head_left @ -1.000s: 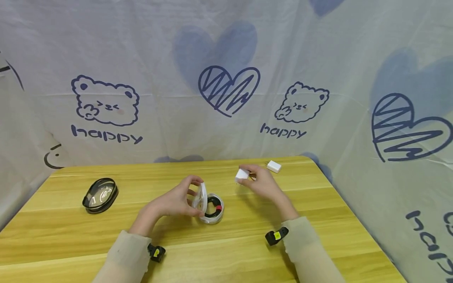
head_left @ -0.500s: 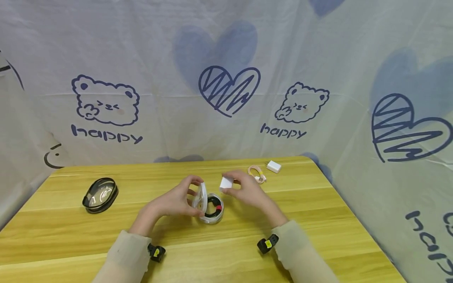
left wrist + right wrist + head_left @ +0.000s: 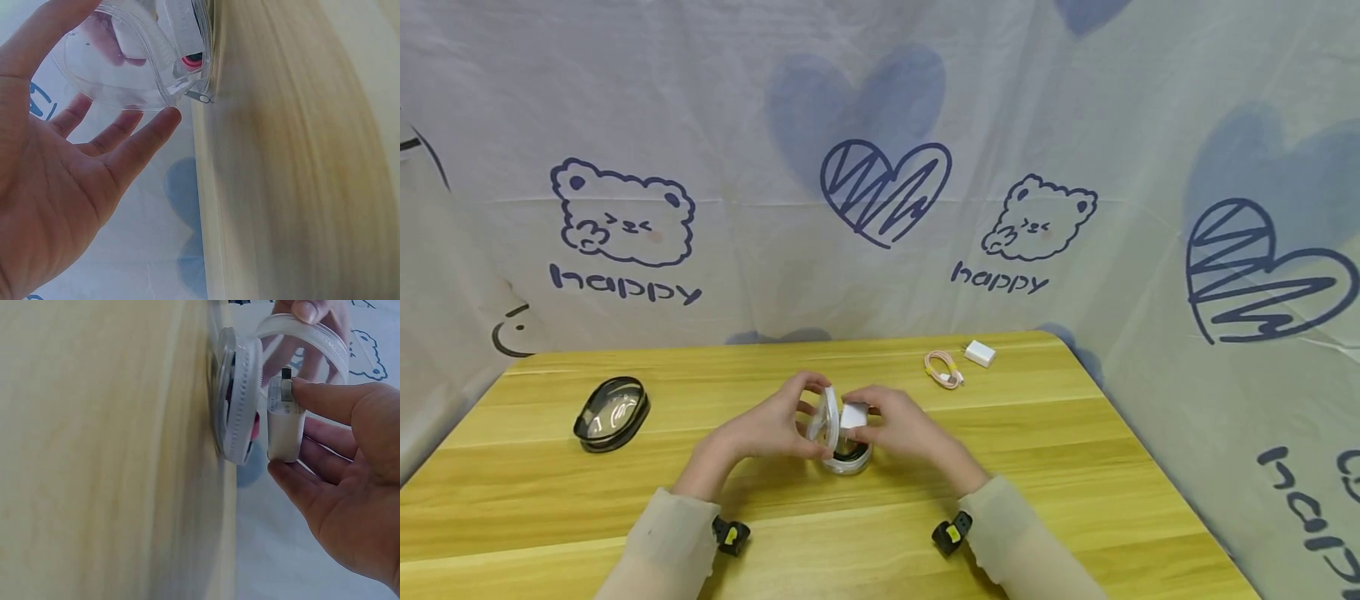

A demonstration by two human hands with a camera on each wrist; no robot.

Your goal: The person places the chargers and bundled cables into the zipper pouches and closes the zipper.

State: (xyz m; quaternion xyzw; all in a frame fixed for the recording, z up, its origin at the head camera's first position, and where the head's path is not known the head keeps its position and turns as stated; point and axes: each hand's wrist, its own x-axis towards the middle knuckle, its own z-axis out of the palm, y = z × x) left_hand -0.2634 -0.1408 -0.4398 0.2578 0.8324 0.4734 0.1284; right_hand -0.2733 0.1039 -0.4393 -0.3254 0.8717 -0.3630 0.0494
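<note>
A small clear round pouch point(image 3: 847, 468) with a white zipper edge lies on the table, its lid raised. My left hand point(image 3: 775, 427) holds that lid point(image 3: 119, 75) upright between thumb and fingers. Inside the base is a coiled black cable point(image 3: 852, 454); its red tie point(image 3: 255, 427) shows in the right wrist view. My right hand point(image 3: 901, 423) pinches a white charger plug point(image 3: 285, 434) by its ends, metal prongs exposed. From the head, the plug overlaps the pouch opening and hides part of the coil; in the right wrist view it is just above the base.
At the back right of the wooden table point(image 3: 1037, 483) lie a pink coiled cable point(image 3: 933, 359) with a yellow tie and another white charger plug point(image 3: 981, 353). A clear case with black trim point(image 3: 612, 414) lies at the left. A printed curtain point(image 3: 760, 250) hangs behind the table.
My right hand has carried the white charger plug leftward and nearer to the open pouch, uncovering the pink cable behind. My left hand has stayed on the lid.
</note>
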